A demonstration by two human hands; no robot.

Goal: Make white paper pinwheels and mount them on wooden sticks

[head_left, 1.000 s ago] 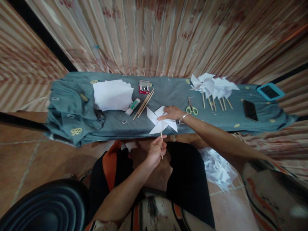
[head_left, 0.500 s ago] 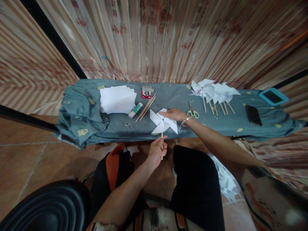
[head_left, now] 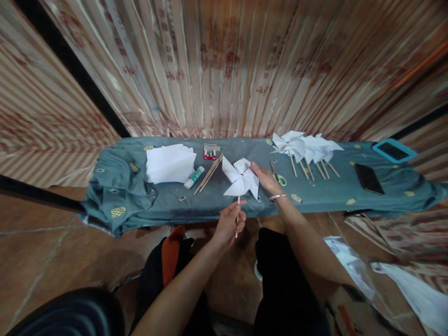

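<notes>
Hands (head_left: 229, 222) extend forward, left gripping stick (head_left: 239, 199), right (head_left: 268, 183) beside white pinwheel (head_left: 241, 179)

Right hand (head_left: 268, 181) shifted, now at pinwheel's (head_left: 238, 182) edge

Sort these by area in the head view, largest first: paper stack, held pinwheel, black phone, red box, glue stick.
1. Paper stack
2. Held pinwheel
3. Black phone
Red box and glue stick look too alike to rank; both smallest.

Left grip (head_left: 229, 223) curled, index finger (head_left: 243, 202) sticking out. Right grip (head_left: 267, 180) higher, loosely extended. Both bare forearms (head_left: 305, 240) reach forward.
</notes>
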